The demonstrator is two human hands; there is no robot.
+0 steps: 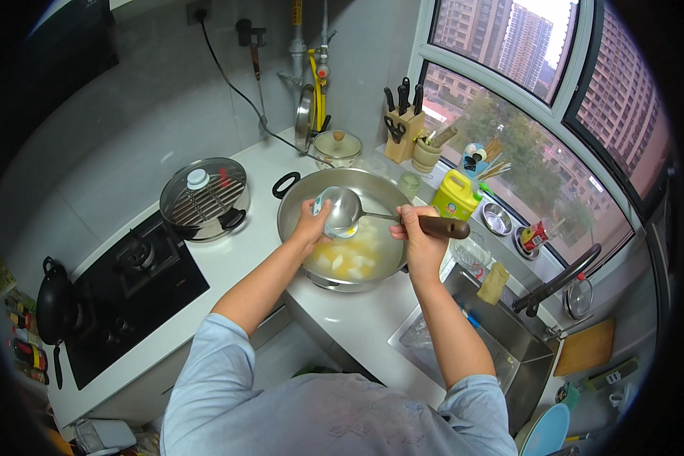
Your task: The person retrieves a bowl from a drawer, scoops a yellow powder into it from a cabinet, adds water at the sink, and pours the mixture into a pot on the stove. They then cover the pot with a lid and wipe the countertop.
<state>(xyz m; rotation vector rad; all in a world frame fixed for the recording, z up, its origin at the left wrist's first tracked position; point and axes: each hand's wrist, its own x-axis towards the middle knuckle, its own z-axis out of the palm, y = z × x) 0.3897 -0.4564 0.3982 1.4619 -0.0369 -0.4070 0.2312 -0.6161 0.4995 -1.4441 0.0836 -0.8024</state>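
Observation:
My left hand (310,224) holds a small bowl (349,231) by its rim above a wide steel pan (292,205). The metal bowl of a ladle (345,208) is tilted over the small bowl and hides much of it. My right hand (419,231) grips the ladle near where its thin metal shank meets the brown handle (443,227). In the pan, below the small bowl, lie pale chunks in yellowish liquid (345,259). What the small bowl contains is mostly hidden; a bit of yellow shows at its lower edge.
Left of the pan are a glass-lidded pot (205,199) and a black gas hob (142,296). A lidded glass pot (337,147), knife block (403,134) and yellow jug (456,194) stand behind. A sink (524,356) with a black faucet (558,278) is at right.

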